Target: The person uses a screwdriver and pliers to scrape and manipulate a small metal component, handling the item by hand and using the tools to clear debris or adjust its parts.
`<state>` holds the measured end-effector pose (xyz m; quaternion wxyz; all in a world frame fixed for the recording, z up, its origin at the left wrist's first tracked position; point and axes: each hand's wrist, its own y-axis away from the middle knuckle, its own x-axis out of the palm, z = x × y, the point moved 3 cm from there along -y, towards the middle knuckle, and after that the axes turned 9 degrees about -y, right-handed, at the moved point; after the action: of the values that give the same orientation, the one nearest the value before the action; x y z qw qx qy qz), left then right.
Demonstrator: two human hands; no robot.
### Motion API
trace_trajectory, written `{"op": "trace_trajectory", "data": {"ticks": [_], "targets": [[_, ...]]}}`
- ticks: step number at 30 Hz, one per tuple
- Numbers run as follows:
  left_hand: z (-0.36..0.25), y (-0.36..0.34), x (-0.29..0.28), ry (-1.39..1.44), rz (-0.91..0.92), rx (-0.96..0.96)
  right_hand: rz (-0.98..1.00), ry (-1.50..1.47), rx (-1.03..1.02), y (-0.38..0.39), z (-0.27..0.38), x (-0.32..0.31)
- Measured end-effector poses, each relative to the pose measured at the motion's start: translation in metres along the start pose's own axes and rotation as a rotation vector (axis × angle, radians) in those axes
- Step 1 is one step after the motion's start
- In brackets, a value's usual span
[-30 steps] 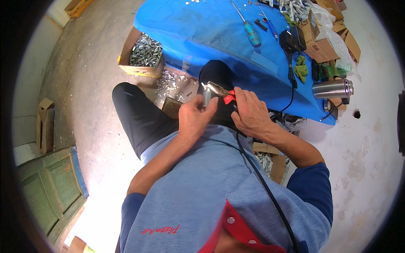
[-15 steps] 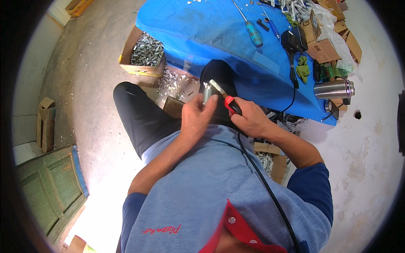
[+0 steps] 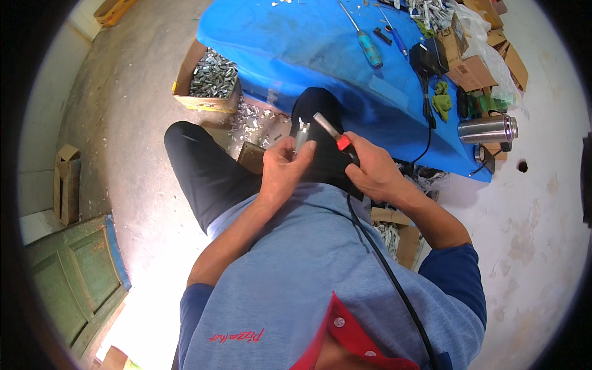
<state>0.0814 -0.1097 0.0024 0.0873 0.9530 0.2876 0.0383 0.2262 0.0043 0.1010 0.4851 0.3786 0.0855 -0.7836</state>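
Over my lap, my left hand (image 3: 285, 165) pinches a small silvery metal cylinder (image 3: 301, 139) between thumb and fingers, with a pale fitting at its upper end. My right hand (image 3: 377, 168) is wrapped round a red-and-black-handled tool (image 3: 344, 143). Its flat metal blade points up and left, a short gap away from the cylinder. A black cord (image 3: 383, 259) runs from beneath my right hand down across my shirt; where it joins anything is hidden.
Ahead, a blue-covered table (image 3: 277, 37) holds a teal-handled screwdriver (image 3: 369, 49), a black power adapter (image 3: 425, 60), a green cloth (image 3: 441, 102) and a steel flask (image 3: 487, 130). A cardboard box (image 3: 206, 103) of metal cylinders stands on the floor at its left, beside scattered scraps (image 3: 250, 123).
The tool in my right hand has moved slightly right, its blade now farther from the cylinder. My left hand has shifted a little left, still holding the cylinder.
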Motion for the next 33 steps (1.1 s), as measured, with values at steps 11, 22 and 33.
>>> {"op": "trace_trajectory", "data": {"ticks": [11, 22, 33], "targets": [[-0.004, -0.001, 0.0, -0.029, -0.098, 0.034, -0.033, 0.181, 0.07, 0.011, -0.011, 0.017], [-0.002, 0.0, 0.004, -0.163, -0.129, 0.053, -0.073, 0.195, 0.071, 0.007, -0.004, 0.029], [0.005, -0.002, 0.004, -0.25, -0.167, 0.033, -0.172, 0.34, -0.034, 0.0, -0.006, 0.038]]}}
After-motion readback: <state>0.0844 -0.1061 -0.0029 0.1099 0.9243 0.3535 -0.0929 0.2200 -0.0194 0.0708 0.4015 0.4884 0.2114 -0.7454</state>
